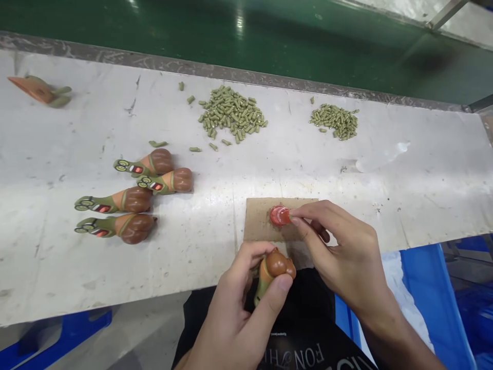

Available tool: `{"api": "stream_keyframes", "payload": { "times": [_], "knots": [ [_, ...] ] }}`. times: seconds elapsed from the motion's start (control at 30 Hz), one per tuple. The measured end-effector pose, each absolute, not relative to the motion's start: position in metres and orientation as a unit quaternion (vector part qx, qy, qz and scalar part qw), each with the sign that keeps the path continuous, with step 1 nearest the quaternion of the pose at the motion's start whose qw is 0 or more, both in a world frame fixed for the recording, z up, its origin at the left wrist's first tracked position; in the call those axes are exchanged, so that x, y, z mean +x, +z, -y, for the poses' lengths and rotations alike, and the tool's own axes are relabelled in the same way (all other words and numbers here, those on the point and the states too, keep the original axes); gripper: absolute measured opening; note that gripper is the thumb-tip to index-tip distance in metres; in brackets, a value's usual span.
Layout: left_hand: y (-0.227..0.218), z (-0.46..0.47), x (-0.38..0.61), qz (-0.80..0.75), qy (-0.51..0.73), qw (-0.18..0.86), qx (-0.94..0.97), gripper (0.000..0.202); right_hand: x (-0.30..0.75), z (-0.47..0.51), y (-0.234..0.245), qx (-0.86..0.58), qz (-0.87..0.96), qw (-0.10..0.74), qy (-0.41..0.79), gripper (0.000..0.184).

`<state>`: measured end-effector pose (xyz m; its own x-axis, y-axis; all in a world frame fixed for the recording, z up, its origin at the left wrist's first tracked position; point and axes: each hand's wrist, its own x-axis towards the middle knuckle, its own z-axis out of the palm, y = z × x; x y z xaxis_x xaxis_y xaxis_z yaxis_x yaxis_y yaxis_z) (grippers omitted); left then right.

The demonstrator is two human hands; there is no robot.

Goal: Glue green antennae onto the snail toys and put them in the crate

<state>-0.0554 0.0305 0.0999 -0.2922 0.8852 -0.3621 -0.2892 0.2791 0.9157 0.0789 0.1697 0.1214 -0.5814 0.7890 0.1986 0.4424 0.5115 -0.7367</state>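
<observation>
The left hand closes around a brown-shelled toy snail, its green body partly hidden behind the thumb; the right hand pinches a small red disc over a cardboard scrap; a scuffed white table edges a green conveyor belt.

One head-worn view looks forward and down, close over the left hand, right hand and white counter
</observation>
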Motion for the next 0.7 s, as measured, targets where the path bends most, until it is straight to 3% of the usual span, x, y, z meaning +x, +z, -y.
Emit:
{"api": "stream_keyframes", "payload": {
  "times": [0.37, 0.7],
  "knots": [
    [0.097, -0.048, -0.058, -0.578, 0.557, 0.518, 0.296, 0.015, 0.088, -0.164, 0.125, -0.452, 0.590, 0.314, 0.591, 0.005],
    [0.098, -0.055, -0.047, -0.596, 0.528, 0.522, 0.305, 0.016, 0.099, -0.159, 0.117, -0.447, 0.524, 0.320, 0.651, 0.003]
  ]
}}
